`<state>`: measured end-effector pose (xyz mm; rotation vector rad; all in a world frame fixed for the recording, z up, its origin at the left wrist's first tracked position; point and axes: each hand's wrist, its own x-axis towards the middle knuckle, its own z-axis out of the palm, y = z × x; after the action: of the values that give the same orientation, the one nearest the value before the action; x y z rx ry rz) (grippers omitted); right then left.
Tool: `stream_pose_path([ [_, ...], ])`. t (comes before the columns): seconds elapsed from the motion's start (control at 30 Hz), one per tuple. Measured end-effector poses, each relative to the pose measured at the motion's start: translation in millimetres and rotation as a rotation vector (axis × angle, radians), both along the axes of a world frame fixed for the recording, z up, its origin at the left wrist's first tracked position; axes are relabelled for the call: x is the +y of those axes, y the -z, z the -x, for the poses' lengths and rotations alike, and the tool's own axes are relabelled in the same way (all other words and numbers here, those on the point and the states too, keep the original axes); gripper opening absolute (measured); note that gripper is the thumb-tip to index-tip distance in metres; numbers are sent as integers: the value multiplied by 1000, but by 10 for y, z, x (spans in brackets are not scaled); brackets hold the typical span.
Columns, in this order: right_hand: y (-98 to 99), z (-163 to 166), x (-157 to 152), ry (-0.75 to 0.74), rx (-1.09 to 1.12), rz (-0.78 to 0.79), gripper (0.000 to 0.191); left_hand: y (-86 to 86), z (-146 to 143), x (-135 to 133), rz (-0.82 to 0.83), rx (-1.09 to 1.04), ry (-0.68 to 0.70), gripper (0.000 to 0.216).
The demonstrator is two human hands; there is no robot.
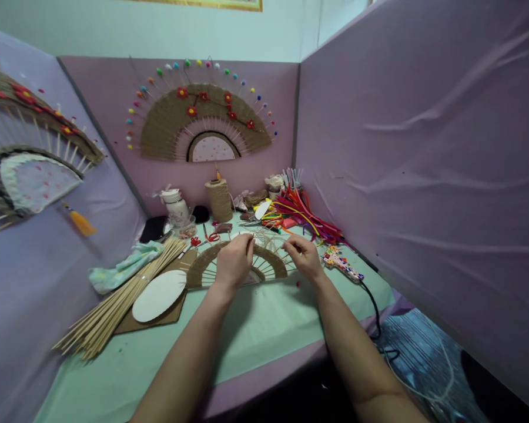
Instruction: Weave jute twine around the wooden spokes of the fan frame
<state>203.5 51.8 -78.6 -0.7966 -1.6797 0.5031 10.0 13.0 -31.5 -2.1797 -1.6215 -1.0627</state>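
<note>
A half-made jute fan of twine wound over wooden sticks lies flat on the green table. My left hand rests on its middle, fingers curled and pinched at the top rim. My right hand sits over the fan's right side, fingers pinched on thin jute twine that loops between the two hands. What the left fingers pinch is too small to make out.
A bundle of bamboo sticks and a white oval card on brown cardboard lie left. A twine spool, jar, scissors, coloured pipe cleaners and a glue gun crowd the back. Finished fans hang on purple partition walls.
</note>
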Motion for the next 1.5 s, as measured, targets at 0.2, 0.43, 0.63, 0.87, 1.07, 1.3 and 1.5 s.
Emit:
stream_pose_path([
  [0.2, -9, -40, 31, 10, -10, -27, 32, -59, 19, -29, -18, -7, 13, 18],
  [0.43, -115, -181, 81, -138, 155, 105, 36, -321, 152, -163, -71, -122, 24, 16],
  [0.63, -210, -219, 50, -266, 136, 137, 44, -457, 206, -155, -21, -250, 58, 18],
  [0.87, -454, -251, -27, -281, 74, 135, 38, -613, 249, -54, -29, -282, 20, 18],
  [1.07, -795, -197, -130, -199, -52, 128, 28, -680, 343, -34, -34, -307, -18, 21],
  [1.3, -919, -78, -212, -139, -145, 78, 25, -712, 420, -113, -19, -341, -55, 22],
  [1.5, -948, 9, -255, 13, -246, -94, 20, -680, 466, -91, -35, -330, -88, 23],
])
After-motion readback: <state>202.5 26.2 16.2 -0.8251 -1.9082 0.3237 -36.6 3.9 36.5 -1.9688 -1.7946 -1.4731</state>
